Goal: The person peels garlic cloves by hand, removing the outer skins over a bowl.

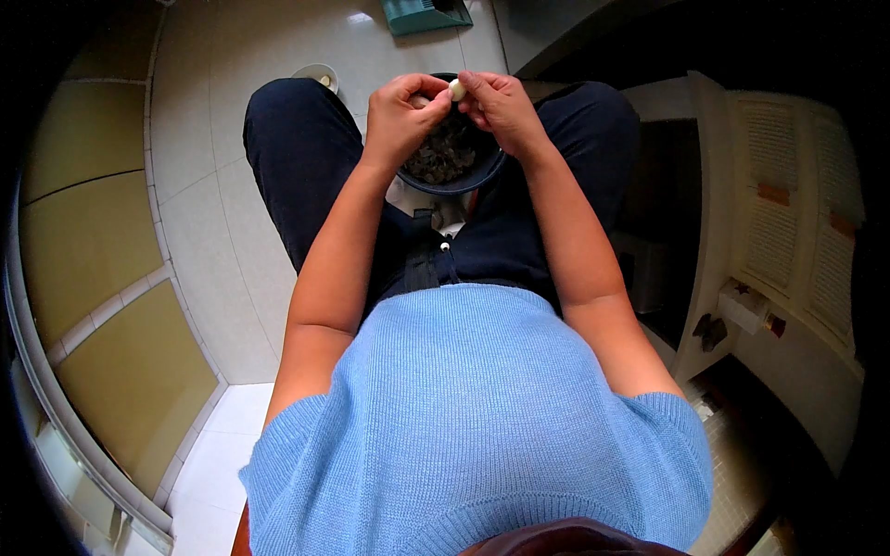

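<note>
Above a dark bucket, my two hands meet around a small, smooth white piece that looks like a peeled garlic clove. My right hand pinches the clove between thumb and fingers. From the other side, the fingertips of my left hand are closed against it; a pale lump, too small to make out, shows in the curl of those fingers. Dark, flaky scraps lie inside the bucket below my hands. Beyond my left knee stands a white bowl with a few pale pieces in it.
My knees flank the bucket closely. A teal dustpan lies farther off on the tiled floor. Yellowish panels run along the left, and a pale cabinet with slatted doors stands to the right.
</note>
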A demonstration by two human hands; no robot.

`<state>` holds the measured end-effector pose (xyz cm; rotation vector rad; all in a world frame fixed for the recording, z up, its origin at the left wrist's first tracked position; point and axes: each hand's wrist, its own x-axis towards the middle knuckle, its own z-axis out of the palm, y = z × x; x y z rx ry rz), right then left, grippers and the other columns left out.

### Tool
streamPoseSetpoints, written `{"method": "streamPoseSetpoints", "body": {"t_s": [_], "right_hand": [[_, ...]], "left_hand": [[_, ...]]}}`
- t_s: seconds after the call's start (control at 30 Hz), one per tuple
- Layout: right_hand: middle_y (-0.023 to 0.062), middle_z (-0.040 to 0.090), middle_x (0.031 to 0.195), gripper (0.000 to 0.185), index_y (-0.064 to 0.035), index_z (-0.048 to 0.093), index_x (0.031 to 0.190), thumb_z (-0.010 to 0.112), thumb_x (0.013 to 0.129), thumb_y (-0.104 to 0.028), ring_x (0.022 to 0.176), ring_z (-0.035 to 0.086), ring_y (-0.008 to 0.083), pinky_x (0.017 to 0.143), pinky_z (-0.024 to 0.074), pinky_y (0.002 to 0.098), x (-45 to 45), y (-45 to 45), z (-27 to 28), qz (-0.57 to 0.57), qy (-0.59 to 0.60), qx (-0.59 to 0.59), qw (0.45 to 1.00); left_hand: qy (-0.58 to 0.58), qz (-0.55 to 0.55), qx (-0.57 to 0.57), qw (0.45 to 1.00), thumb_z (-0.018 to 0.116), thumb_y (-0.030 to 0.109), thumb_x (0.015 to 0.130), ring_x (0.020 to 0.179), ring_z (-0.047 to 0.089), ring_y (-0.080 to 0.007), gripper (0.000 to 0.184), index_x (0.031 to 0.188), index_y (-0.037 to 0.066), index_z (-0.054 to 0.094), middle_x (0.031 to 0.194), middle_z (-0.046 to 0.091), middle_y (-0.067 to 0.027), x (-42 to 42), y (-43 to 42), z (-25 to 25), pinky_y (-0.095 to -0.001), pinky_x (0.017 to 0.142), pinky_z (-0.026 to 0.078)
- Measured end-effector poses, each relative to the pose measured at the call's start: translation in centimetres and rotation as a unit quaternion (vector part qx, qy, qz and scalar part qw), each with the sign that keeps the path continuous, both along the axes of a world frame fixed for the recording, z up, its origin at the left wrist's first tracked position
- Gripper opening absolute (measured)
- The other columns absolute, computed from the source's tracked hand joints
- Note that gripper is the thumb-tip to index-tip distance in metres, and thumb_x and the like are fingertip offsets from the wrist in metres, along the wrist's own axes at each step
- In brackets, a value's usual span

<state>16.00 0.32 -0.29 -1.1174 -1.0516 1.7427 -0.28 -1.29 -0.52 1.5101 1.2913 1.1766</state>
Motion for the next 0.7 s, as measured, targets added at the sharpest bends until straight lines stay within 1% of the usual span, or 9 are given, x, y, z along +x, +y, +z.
{"method": "streamPoseSetpoints", "body": {"t_s": [0.03, 0.07, 0.2, 0.3, 0.37, 0.43, 0.47, 0.53, 0.7], "right_hand": [[-0.0009, 0.056, 0.062, 0.026, -0.0049, 0.063, 0.081, 0.056, 0.089, -0.029, 0.045, 0.043, 0.0025, 0.039, 0.0313, 0.0157, -0.06, -0.01, 0.13, -0.003, -0.005, -0.001, 1.0], [-0.0007, 0.056, 0.062, 0.026, -0.0049, 0.063, 0.081, 0.056, 0.089, -0.029, 0.045, 0.043, 0.0024, 0.039, 0.0312, 0.0156, -0.1, -0.03, 0.21, -0.007, -0.01, -0.001, 1.0], [-0.0005, 0.057, 0.064, 0.027, -0.0048, 0.063, 0.082, 0.057, 0.089, -0.03, 0.046, 0.044, 0.0022, 0.04, 0.0313, 0.0152, -0.02, 0.01, 0.08, -0.006, -0.012, 0.0, 1.0], [-0.0002, 0.058, 0.065, 0.027, -0.0048, 0.063, 0.085, 0.056, 0.089, -0.03, 0.048, 0.044, 0.0024, 0.041, 0.032, 0.0152, -0.02, 0.0, 0.11, -0.001, 0.006, -0.015, 1.0], [0.0003, 0.059, 0.068, 0.026, -0.0049, 0.063, 0.09, 0.055, 0.089, -0.03, 0.05, 0.046, 0.0029, 0.042, 0.0332, 0.0153, -0.01, -0.02, 0.18, 0.02, 0.043, -0.021, 0.999], [0.0005, 0.06, 0.069, 0.026, -0.005, 0.062, 0.093, 0.055, 0.089, -0.029, 0.05, 0.046, 0.0031, 0.043, 0.0337, 0.0155, 0.03, 0.03, 0.0, 0.026, 0.041, -0.019, 0.999], [0.0008, 0.06, 0.069, 0.026, -0.005, 0.062, 0.095, 0.054, 0.09, -0.029, 0.051, 0.046, 0.0034, 0.043, 0.0341, 0.0157, 0.06, 0.07, -0.08, 0.032, 0.039, -0.016, 0.999], [0.0008, 0.06, 0.07, 0.025, -0.005, 0.062, 0.096, 0.054, 0.09, -0.028, 0.051, 0.047, 0.0035, 0.044, 0.0344, 0.0157, 0.19, 0.1, -0.22, 0.036, 0.039, -0.015, 0.998], [0.001, 0.06, 0.072, 0.024, -0.0053, 0.062, 0.098, 0.054, 0.089, -0.027, 0.052, 0.047, 0.0037, 0.044, 0.0347, 0.016, 0.24, 0.13, -0.34, 0.047, 0.05, -0.017, 0.997]], "left_hand": [[0.013, -0.002, 0.016, 1.0, 0.066, 0.014, 0.08, 0.064, 0.052, -0.0048, 0.015, 0.086, 0.001, 0.066, 0.073, 0.061, 0.0002, -0.05, 0.02, -0.14, -0.0198, 0.06, 0.043], [0.013, -0.002, 0.015, 1.0, 0.066, 0.014, 0.08, 0.064, 0.052, -0.0048, 0.015, 0.086, 0.001, 0.066, 0.073, 0.061, 0.0002, -0.11, 0.03, -0.28, -0.0198, 0.06, 0.043], [0.034, 0.004, 0.038, 0.999, 0.066, 0.013, 0.079, 0.065, 0.055, -0.007, 0.014, 0.085, 0.001, 0.065, 0.074, 0.061, -0.0027, -0.17, 0.04, -0.18, -0.0207, 0.061, 0.044], [0.045, 0.009, 0.053, 0.998, 0.066, 0.014, 0.079, 0.066, 0.056, -0.0085, 0.014, 0.084, 0.001, 0.065, 0.074, 0.061, -0.0041, -0.15, 0.08, 0.09, -0.0217, 0.061, 0.044], [0.054, 0.013, 0.061, 0.997, 0.065, 0.015, 0.079, 0.066, 0.056, -0.0093, 0.015, 0.083, 0.001, 0.065, 0.074, 0.061, -0.0047, -0.09, 0.08, 0.15, -0.0223, 0.061, 0.045], [0.051, 0.024, 0.072, 0.996, 0.065, 0.016, 0.079, 0.066, 0.056, -0.0104, 0.016, 0.083, 0.001, 0.065, 0.074, 0.062, -0.0059, -0.08, 0.07, 0.16, -0.0231, 0.061, 0.045], [0.051, 0.024, 0.072, 0.996, 0.065, 0.016, 0.079, 0.066, 0.056, -0.0104, 0.016, 0.083, 0.001, 0.065, 0.074, 0.062, -0.0059, -0.11, 0.09, 0.19, -0.0231, 0.061, 0.045], [0.066, 0.039, 0.082, 0.994, 0.064, 0.016, 0.079, 0.066, 0.057, -0.0103, 0.016, 0.083, 0.001, 0.064, 0.074, 0.062, -0.0061, -0.15, 0.16, 0.33, -0.0233, 0.062, 0.045], [0.06, 0.063, 0.075, 0.993, 0.063, 0.016, 0.079, 0.065, 0.057, -0.011, 0.016, 0.082, 0.001, 0.063, 0.074, 0.062, -0.0063, -0.14, 0.11, 0.34, -0.0237, 0.061, 0.045]]}}
